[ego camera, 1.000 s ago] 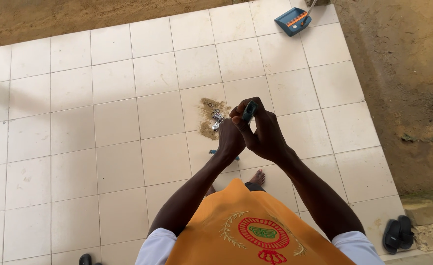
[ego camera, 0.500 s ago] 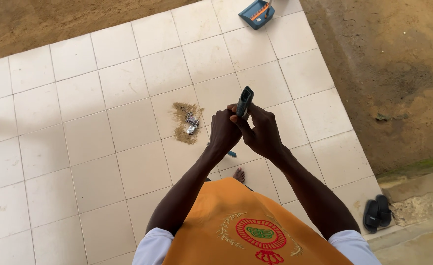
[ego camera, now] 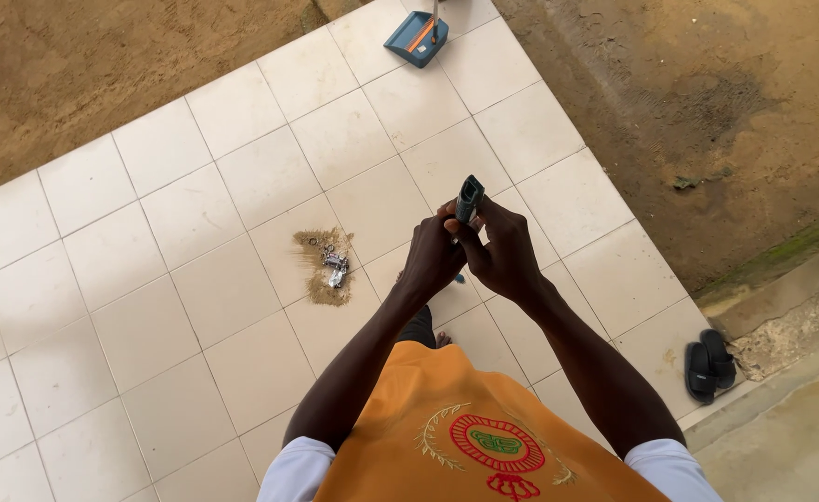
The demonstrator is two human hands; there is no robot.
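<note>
Over pale floor tiles (ego camera: 196, 279) beside dirt, our left hand (ego camera: 431, 256) and right hand (ego camera: 502, 251) close fingers around a small dark teal tool (ego camera: 469, 199).

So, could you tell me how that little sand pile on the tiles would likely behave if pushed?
The sand pile looks loose and dry, so it would probably smear and scatter across the smooth tiled floor. The small metal pieces lying in it would likely slide along.

Floor: pale square tiles (ego camera: 196, 279), bordered by bare brown soil (ego camera: 75, 65).
Sand pile: small heap of sand (ego camera: 324, 265) on 1 tile, with small metal pieces (ego camera: 336, 265) lying in it.
Dustpan: blue dustpan (ego camera: 416, 37) at the far tile edge.
Sandals: 2 black sandals (ego camera: 709, 364) side by side at the right tile edge.
</note>
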